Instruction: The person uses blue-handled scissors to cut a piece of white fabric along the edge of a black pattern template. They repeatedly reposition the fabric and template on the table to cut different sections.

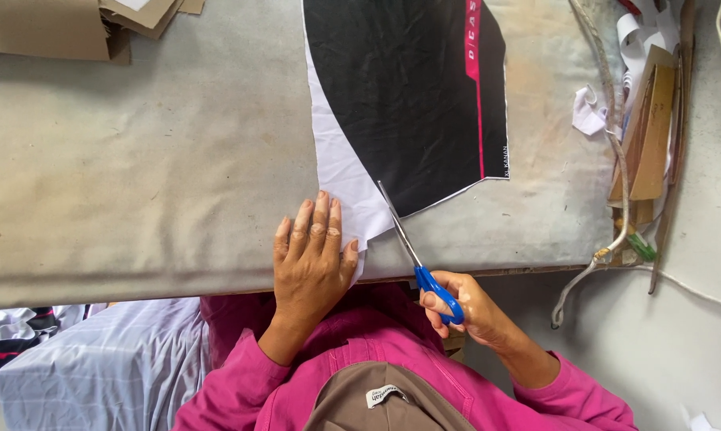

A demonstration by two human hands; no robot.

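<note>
A printed fabric piece (412,88), black with a pink stripe and a white border, lies on the grey table (137,160). My left hand (311,255) lies flat, fingers together, on the white border at the table's near edge. My right hand (464,307) grips the blue handles of a pair of scissors (412,251). The metal blades point up and away from me, meeting the fabric where the black print ends in the white margin. Pink sleeves cover both of my arms.
Cardboard sheets (73,24) lie at the table's far left corner. More cardboard pieces (651,136), a crumpled white scrap (588,112) and a rope-like cord (616,160) sit at the right edge. Striped cloth (97,359) hangs below the table on my left.
</note>
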